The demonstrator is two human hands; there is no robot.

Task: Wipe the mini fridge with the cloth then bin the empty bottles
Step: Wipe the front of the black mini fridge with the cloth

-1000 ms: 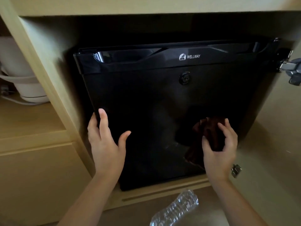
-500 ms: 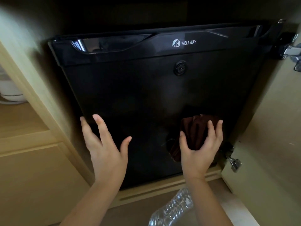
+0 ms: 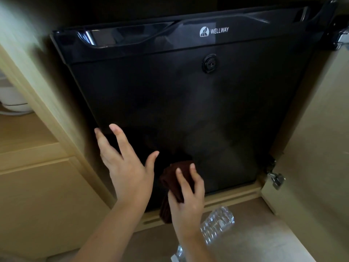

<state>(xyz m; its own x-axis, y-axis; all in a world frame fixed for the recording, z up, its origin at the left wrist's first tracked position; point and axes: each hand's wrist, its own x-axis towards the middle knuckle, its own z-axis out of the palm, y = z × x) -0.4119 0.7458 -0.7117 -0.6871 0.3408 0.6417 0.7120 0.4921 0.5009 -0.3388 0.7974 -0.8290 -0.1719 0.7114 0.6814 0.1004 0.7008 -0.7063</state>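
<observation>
A black mini fridge (image 3: 188, 103) with its door closed sits inside a wooden cabinet. My right hand (image 3: 188, 203) presses a dark brown cloth (image 3: 175, 178) against the lower middle of the fridge door. My left hand (image 3: 128, 167) is spread open, fingertips at the door's lower left edge, right beside the cloth. A clear crumpled plastic bottle (image 3: 217, 225) lies on the floor just in front of the fridge, partly behind my right forearm.
The open cabinet door (image 3: 311, 148) stands at the right with a metal hinge (image 3: 276, 179). A wooden divider (image 3: 43, 103) borders the fridge on the left; beyond it a white appliance (image 3: 13, 99) sits on a shelf.
My right hand has slid the cloth leftwards and down across the door, from the lower right to the lower middle. My left hand stays near the lower left edge. The view moved closer.
</observation>
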